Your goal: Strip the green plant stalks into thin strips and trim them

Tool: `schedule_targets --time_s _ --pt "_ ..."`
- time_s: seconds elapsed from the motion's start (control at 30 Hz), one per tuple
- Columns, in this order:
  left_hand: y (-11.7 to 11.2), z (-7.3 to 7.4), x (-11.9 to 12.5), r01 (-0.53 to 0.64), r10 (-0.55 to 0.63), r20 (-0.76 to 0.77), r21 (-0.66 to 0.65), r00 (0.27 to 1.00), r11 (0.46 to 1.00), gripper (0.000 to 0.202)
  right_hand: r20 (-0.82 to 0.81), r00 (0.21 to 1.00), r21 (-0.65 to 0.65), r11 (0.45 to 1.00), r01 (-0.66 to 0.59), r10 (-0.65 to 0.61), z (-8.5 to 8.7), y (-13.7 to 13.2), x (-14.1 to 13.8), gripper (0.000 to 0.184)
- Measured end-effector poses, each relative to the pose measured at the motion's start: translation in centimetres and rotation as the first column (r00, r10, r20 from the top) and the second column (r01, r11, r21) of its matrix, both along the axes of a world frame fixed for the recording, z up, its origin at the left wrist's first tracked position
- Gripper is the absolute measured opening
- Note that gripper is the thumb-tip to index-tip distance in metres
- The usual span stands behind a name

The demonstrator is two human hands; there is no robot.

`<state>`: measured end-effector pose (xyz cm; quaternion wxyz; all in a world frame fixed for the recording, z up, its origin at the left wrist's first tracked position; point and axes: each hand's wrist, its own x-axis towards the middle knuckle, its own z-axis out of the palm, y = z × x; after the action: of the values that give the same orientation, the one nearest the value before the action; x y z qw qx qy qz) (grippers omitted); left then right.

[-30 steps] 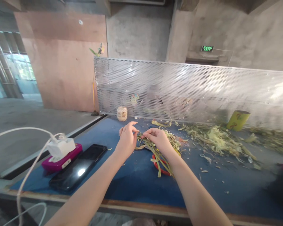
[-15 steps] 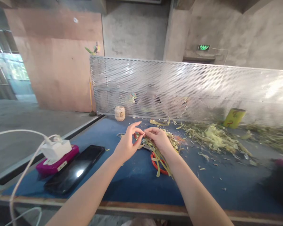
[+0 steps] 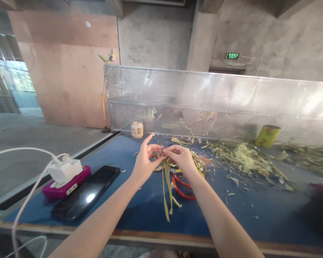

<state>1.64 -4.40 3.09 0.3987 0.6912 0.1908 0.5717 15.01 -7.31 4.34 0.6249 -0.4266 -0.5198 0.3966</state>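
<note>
Both of my hands meet above the blue table top (image 3: 140, 211), pinching the upper end of a bundle of yellow-green leaf strips (image 3: 167, 190). My left hand (image 3: 144, 163) grips with thumb and middle fingers while its index finger sticks up. My right hand (image 3: 179, 158) is closed on the same strips from the right. The strips hang down loose, their ends reaching the table. Under my right wrist lie red-handled scissors (image 3: 181, 187).
A black phone (image 3: 86, 196) and a magenta power bank with a white charger (image 3: 66, 176) and cable lie at the left. Leaf scraps (image 3: 244, 159) cover the right of the table. A twine roll (image 3: 137, 129), a yellow-green cup (image 3: 267, 136) and a perforated metal screen (image 3: 218, 104) stand behind.
My hands have lifted the strips a little, and the strips now hang straight down instead of lying across the scissors. The left index finger has lifted.
</note>
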Motion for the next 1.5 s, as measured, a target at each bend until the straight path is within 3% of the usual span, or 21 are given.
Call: schedule_targets --time_s 0.13,0.23,0.47,0.7,0.83,0.97,1.1,1.27,1.37,1.5 --pt "0.1 0.1 -0.1 -0.001 0.005 0.037 -0.115 0.999 0.993 0.076 0.185 0.983 0.118 0.993 -0.003 -0.019 0.1 -0.3 -0.3 0.017" --pt "0.2 0.4 -0.1 0.036 -0.012 0.116 -0.206 0.993 0.978 0.079 0.200 0.978 0.193 0.981 0.022 -0.061 0.1 -0.4 -0.3 0.022" --pt "0.2 0.8 0.0 0.030 0.017 0.185 -0.249 0.983 0.968 0.080 0.397 0.895 0.235 0.965 0.113 -0.202 0.0 -0.1 0.0 0.018" --pt "0.6 0.5 -0.1 0.014 0.055 0.216 -0.305 0.975 0.952 0.081 0.334 0.904 0.419 0.901 0.112 -0.267 -0.3 0.0 -0.2 0.014" --pt "0.5 0.6 -0.2 0.023 0.060 0.241 -0.327 0.969 0.945 0.081 0.288 0.933 0.351 0.930 0.108 -0.217 -0.2 -0.3 -0.6 0.015" --pt "0.4 0.7 -0.3 0.021 0.056 0.234 -0.316 0.971 0.948 0.081 0.172 0.974 0.224 0.969 0.106 -0.147 0.0 -0.3 -0.7 0.029" --pt "0.4 0.7 -0.4 -0.003 0.064 0.192 -0.303 0.979 0.953 0.080 0.097 0.988 0.128 0.986 0.107 -0.120 0.1 -0.2 -0.5 0.019" --pt "0.0 1.2 -0.6 -0.125 0.155 0.086 -0.282 0.984 0.951 0.082 0.112 0.990 0.113 0.991 0.072 -0.085 0.2 -0.3 -0.3 0.021" --pt "-0.1 1.3 -0.7 -0.177 0.184 0.020 -0.190 0.983 0.966 0.082 0.106 0.992 0.072 0.995 0.063 -0.070 0.1 -0.1 -0.1 0.024" --pt "-0.1 0.9 -1.0 -0.204 0.211 -0.072 0.092 0.975 0.975 0.073 0.091 0.995 -0.008 1.000 0.030 -0.029 0.0 0.1 0.3 0.025"
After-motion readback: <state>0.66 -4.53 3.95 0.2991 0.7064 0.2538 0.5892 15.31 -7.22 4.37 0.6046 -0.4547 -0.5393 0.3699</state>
